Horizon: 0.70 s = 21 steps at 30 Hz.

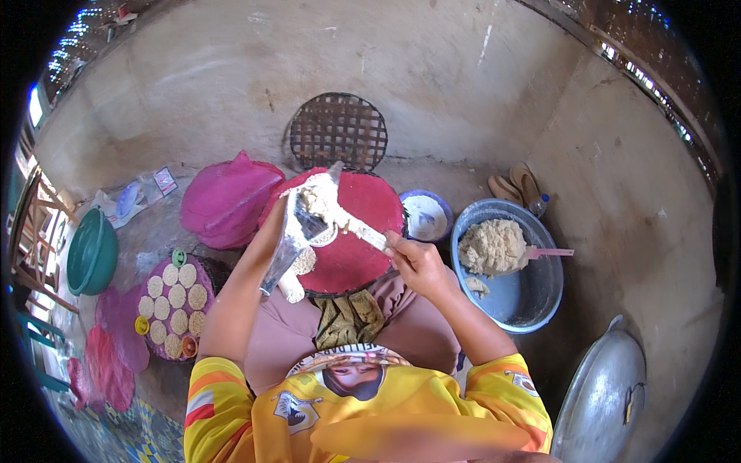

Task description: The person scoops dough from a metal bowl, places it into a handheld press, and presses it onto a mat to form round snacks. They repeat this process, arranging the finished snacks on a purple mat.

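Note:
Above a round tray [359,266] with a red cover, my left hand [274,226] holds up a grey, dough-smeared press-like tool [282,251] with pale dough [315,202] in its top. Its exact kind does not show, and the tool hides most of that hand's fingers. My right hand [417,261] is closed round the end of a white, flat spatula-like stick [369,233]. Dough coats its far end, which touches the dough at the tool. Below them are a pale patch of dough strands [305,261] and a white cylinder [292,288], near my lap.
At right stands a blue-grey basin [509,305] with a dough mound [494,247] and pink-handled scoop [552,252]. A bowl of white powder [424,217] is beside the tray. Left lie a tray of round strand cakes [177,296], pink covers [229,202] and a green basin [93,253]. A metal lid [602,393] leans lower right.

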Each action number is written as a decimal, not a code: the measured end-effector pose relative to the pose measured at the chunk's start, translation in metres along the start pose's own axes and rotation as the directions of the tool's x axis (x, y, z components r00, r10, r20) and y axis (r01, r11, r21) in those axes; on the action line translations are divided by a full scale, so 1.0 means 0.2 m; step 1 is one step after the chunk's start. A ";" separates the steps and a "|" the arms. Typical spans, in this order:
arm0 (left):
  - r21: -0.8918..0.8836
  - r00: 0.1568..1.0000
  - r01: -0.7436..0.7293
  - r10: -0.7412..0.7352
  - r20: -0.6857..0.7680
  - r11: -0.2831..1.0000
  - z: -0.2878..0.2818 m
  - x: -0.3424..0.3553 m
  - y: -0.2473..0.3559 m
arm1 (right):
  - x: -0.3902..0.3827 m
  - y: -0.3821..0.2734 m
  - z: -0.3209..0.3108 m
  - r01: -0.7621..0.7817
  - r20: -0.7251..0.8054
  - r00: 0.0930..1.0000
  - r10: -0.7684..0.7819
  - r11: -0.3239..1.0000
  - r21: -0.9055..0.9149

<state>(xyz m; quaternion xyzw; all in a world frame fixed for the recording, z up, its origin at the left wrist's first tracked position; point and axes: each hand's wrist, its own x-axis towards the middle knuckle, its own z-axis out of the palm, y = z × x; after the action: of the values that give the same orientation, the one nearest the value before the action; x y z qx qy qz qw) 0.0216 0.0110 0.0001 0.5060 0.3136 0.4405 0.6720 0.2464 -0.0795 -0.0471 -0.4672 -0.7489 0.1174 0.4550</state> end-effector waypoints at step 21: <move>-0.055 0.903 -0.355 0.357 0.241 0.933 -0.15 -0.28 0.22 | -0.63 1.08 -0.56 -0.214 -0.049 0.441 0.896 0.052 -0.976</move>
<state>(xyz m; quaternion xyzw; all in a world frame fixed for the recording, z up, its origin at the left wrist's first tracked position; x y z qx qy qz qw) -0.0403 -0.0234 0.0317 0.6022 0.1279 0.4909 0.6165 0.4823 -0.0942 -0.1857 -0.8329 -0.4978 0.0114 -0.2416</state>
